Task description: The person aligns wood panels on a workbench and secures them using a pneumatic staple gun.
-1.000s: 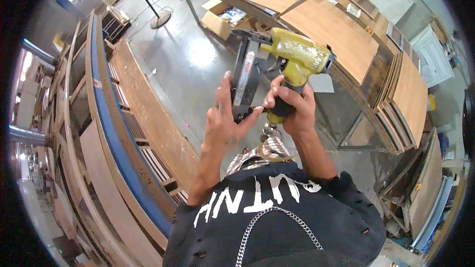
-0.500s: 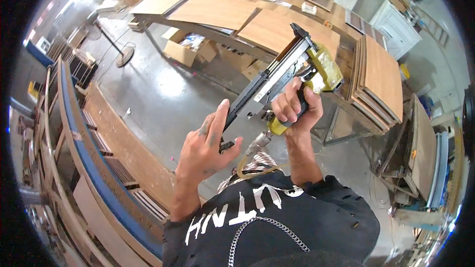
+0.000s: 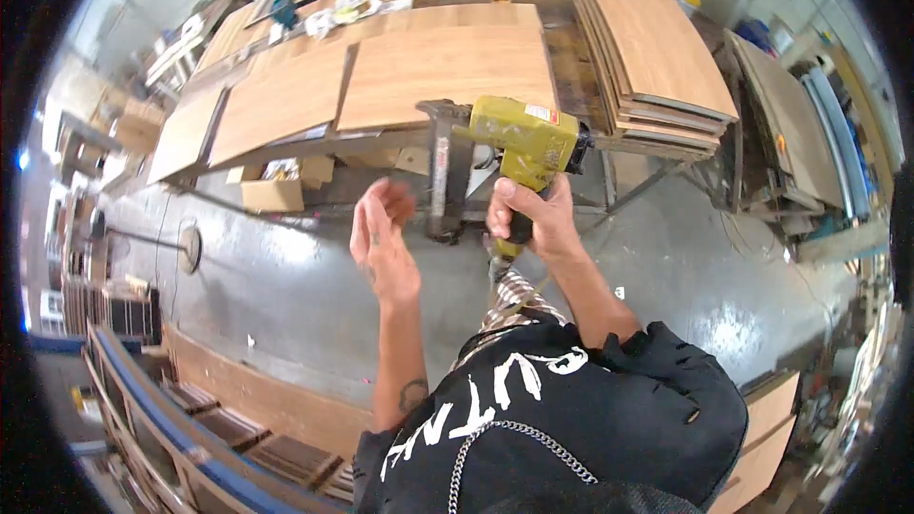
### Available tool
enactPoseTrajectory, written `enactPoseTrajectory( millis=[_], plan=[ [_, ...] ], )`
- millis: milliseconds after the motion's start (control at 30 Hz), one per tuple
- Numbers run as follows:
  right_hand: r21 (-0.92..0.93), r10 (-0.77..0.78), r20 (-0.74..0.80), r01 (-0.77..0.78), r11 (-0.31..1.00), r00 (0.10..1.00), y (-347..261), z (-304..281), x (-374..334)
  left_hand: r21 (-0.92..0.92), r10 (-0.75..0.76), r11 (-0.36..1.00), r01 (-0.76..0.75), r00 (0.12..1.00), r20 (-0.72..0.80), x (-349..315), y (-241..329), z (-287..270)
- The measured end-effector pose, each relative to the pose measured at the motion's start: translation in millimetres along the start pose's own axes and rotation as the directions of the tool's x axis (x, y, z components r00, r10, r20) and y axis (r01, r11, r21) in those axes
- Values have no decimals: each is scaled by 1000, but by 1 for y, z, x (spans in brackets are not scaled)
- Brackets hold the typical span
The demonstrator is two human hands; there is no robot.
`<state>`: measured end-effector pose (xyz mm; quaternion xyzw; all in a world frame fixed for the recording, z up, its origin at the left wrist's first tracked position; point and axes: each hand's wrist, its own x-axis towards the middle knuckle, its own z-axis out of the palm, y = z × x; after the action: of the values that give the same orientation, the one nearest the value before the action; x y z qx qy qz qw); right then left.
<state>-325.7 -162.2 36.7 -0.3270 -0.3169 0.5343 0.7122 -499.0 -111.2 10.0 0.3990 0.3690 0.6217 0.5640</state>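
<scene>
A yellow-green pneumatic nail gun (image 3: 524, 138) is in my right hand (image 3: 541, 214), whose fingers wrap round its dark grip. Its nose points left, and the dark magazine (image 3: 443, 176) hangs down on that side. Below the grip, an air hose fitting (image 3: 498, 269) runs down toward my striped trousers. My left hand (image 3: 383, 233) is raised left of the magazine, apart from it. Its fingers are loosely bent and somewhat blurred, with nothing visible in them. Flat wooden panels (image 3: 443, 71) lie on the workbench just beyond the nail gun.
Stacked panels (image 3: 657, 48) rest at the bench's right end. Under the bench sits an open cardboard box (image 3: 271, 192). A stand with a round base (image 3: 190, 250) is on the floor at left. Racks with blue edging (image 3: 143, 395) are at lower left. Boards (image 3: 785, 124) lean at right.
My view has turned toward the bench. The nail gun has gone from a slant to nearly upright, its magazine hanging down. My left hand has come away from the magazine.
</scene>
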Motion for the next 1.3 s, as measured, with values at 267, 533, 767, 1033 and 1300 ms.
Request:
enactPoseTrajectory(
  millis=[267, 533, 767, 1033, 1300],
  plan=[
    [-348, -64, -42, 45, 937, 997, -110, -168, 103, 469, -102, 846, 254, 940, -325, 63, -107, -150],
    [-905, -438, -218, -349, -244, 872, -181, -314, 247, 438, -89, 831, 342, 860, -503, 169, -130, -174],
    [-737, -346, -141, -332, -589, 928, -161, -428, 292, 704, -145, 660, 261, 964, -222, 273, -128, -166],
    [-562, -359, -275, -452, -693, 892, -127, -433, 271, 818, -179, 560, 129, 983, -33, 333, -134, -189],
    [-902, -608, -208, -391, -184, 766, -55, -273, 249, 778, 78, 611, -150, 989, 129, 366, -194, -292]
  ],
)
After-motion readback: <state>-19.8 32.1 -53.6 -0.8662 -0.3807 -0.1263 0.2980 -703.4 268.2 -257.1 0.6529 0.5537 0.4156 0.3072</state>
